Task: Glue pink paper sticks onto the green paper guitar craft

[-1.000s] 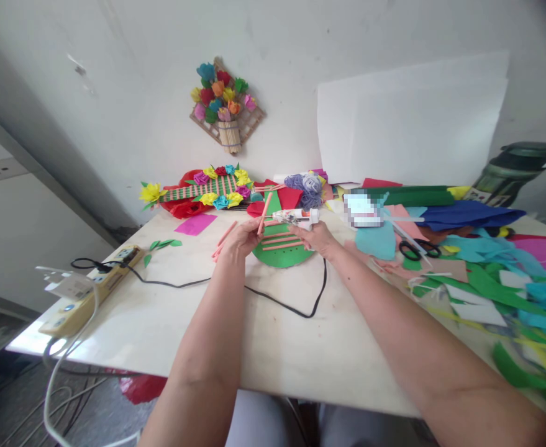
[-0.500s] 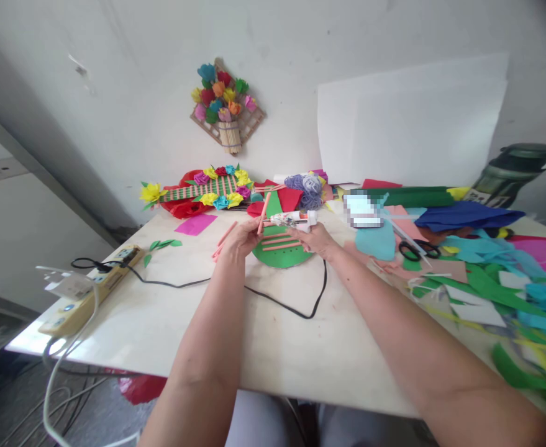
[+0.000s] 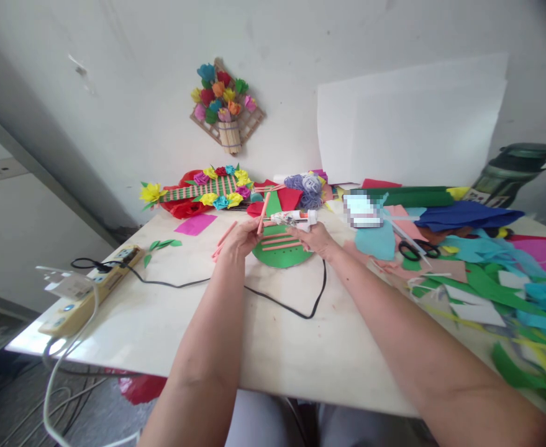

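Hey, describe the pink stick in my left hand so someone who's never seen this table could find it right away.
On the pale table, find the green paper shape near the far edge. At its left rim the left hand pinches a pink stick. It alone stands up, tilted, by the glue gun nozzle, while the other pink sticks lie flat.

Left hand (image 3: 239, 239): forearm stretched forward, fingers pinched closed.
Right hand (image 3: 316, 238): forearm stretched forward, angled inward, fingers curled closed.

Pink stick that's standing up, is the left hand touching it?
Touching. The head view shows the left hand pinching the lower end of the pink stick.
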### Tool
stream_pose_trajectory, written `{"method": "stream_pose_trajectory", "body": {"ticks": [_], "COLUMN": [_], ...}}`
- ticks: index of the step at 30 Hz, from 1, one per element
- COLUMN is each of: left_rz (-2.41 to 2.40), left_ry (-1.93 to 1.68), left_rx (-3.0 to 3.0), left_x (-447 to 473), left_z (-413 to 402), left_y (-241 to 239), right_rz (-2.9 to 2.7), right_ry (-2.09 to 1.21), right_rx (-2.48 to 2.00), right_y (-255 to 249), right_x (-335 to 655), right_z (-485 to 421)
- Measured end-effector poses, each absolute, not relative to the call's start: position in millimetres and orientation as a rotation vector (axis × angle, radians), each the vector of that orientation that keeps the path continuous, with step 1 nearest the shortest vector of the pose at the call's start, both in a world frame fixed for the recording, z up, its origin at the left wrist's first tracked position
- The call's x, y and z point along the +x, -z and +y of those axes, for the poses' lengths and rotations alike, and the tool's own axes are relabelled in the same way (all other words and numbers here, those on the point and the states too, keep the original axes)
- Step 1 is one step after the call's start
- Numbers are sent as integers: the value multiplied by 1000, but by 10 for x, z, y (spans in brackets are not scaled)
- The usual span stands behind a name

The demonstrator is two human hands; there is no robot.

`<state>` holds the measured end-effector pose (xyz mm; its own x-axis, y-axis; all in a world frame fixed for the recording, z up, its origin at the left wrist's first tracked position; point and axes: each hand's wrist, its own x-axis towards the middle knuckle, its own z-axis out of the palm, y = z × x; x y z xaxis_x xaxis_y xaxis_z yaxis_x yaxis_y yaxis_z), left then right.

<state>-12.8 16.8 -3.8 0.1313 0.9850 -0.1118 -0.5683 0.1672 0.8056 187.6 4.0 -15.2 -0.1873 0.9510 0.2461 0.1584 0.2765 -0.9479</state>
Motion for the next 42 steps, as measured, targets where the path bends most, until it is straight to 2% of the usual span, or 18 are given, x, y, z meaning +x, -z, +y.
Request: {"method": "stream_pose_trajectory", "body": {"ticks": [42], "left_rz": [744], "left_ry": [-1298], "left_rx": [681], "left_x": [-149], "left_z": [159], "left_y": [17], "right_rz": [-1698], "right_ry": [-1093], "right_rx": [-1018], "right_y": [88], "right_x": [1866], "right_z": [-38]}}
